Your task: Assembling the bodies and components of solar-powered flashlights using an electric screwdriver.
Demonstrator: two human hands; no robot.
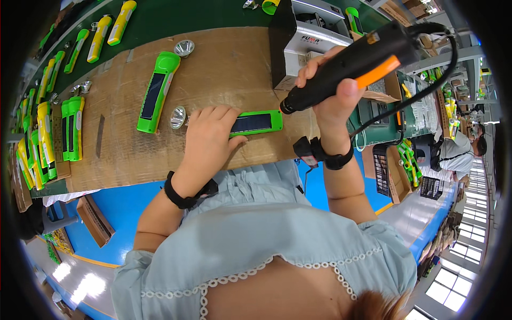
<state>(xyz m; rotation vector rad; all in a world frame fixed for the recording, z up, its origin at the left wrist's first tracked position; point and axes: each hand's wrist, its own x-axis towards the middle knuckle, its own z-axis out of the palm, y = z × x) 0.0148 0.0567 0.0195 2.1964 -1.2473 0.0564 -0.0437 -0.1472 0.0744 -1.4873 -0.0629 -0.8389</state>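
My left hand (210,140) presses down on a green flashlight (257,122) with a dark panel, lying on the brown cardboard-covered bench (224,64); its silver reflector head (178,117) shows left of my fingers. My right hand (336,96) grips a black and orange electric screwdriver (349,66), its tip just right of the flashlight's end and slightly above it. A black cable (426,88) runs from the tool's rear. Both wrists wear black bands.
A second green flashlight (157,92) and a loose silver reflector (184,48) lie to the left. Rows of green and yellow flashlights (48,133) line the left edge and green belt (106,29). A black and white box (304,37) stands behind. Another person (458,152) sits at right.
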